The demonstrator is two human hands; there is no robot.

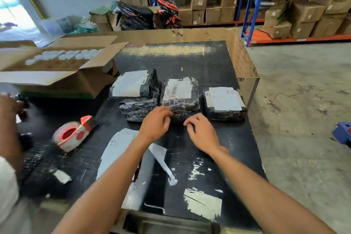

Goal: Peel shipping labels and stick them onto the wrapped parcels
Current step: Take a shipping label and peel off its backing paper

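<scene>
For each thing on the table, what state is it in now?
Left parcel stack: labelled on top.
Middle parcel: labelled.
Right parcel: labelled.
Cardboard box: flaps open.
Tape roll: lying tilted.
Left hand: empty, touching middle parcel.
Right hand: empty.

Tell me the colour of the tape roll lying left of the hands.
Red and white, the tape roll shows clearly in the head view.
</scene>
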